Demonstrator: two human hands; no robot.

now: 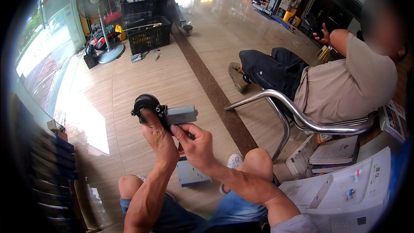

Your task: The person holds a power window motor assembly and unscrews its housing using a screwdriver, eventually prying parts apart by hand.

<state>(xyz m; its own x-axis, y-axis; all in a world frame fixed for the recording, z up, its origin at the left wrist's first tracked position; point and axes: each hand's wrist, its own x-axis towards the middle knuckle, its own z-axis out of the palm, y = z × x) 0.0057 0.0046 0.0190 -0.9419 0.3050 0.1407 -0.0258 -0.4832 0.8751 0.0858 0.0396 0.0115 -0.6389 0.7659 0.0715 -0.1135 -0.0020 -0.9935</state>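
My left hand (157, 140) is closed round a part that looks like a small electric motor, with a round black housing (146, 102) and a grey metal body (182, 114) sticking out to the right. It is held up over the floor in front of my knees. My right hand (194, 142) is closed in a pinch just below the grey body, close against the black housing. A small dark bit with some green and red shows by its fingers, too little to name. Below my hands, a flat grey box (193, 174) lies on the floor between my feet.
A person (340, 77) sits at the right on a chrome-framed chair (293, 108). Near me on the right stand a white water dispenser (345, 190) and a box of books (332, 151). Black crates (148, 34) and a standing fan (103, 26) are at the far left.
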